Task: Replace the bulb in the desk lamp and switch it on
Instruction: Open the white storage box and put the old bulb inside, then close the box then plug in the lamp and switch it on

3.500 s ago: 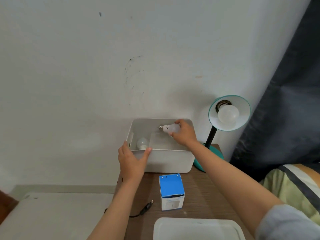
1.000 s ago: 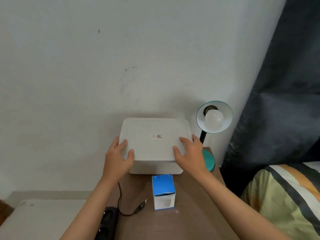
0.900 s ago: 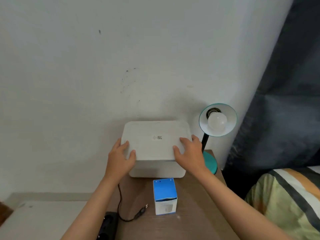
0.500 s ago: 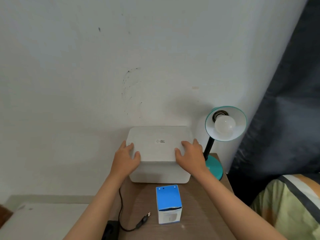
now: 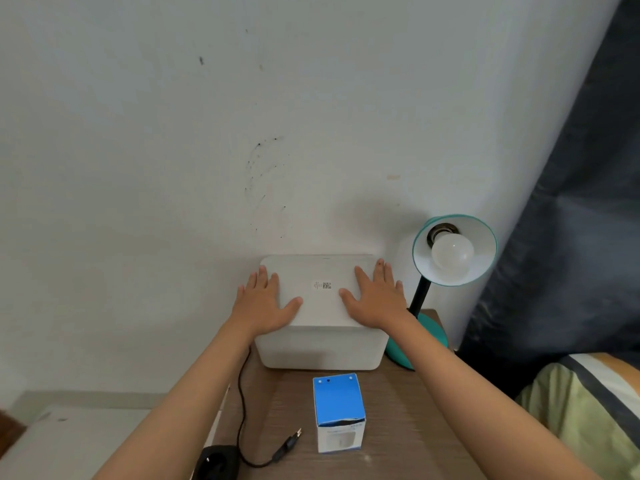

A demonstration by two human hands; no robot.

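Observation:
A teal desk lamp (image 5: pixel 454 249) stands at the table's back right with a white bulb (image 5: pixel 452 252) in its socket, unlit. Left of it sits a white storage box (image 5: pixel 320 348) with its lid (image 5: pixel 320 299) on. My left hand (image 5: pixel 264 300) lies flat on the lid's left side. My right hand (image 5: pixel 375 296) lies flat on the lid's right side, fingers spread. Both palms press down and hold nothing. The lamp's black cord ends in a loose plug (image 5: pixel 290 444) lying unplugged on the table.
A blue and white bulb carton (image 5: pixel 338 412) stands upright in front of the box. A black socket block (image 5: pixel 217 462) sits at the table's front left edge. A dark curtain (image 5: pixel 571 237) hangs at the right, with striped bedding (image 5: pixel 588 403) below.
The lid was put on the box after a bulb went inside. Over the last second my hands slid further up onto the lid and flattened out.

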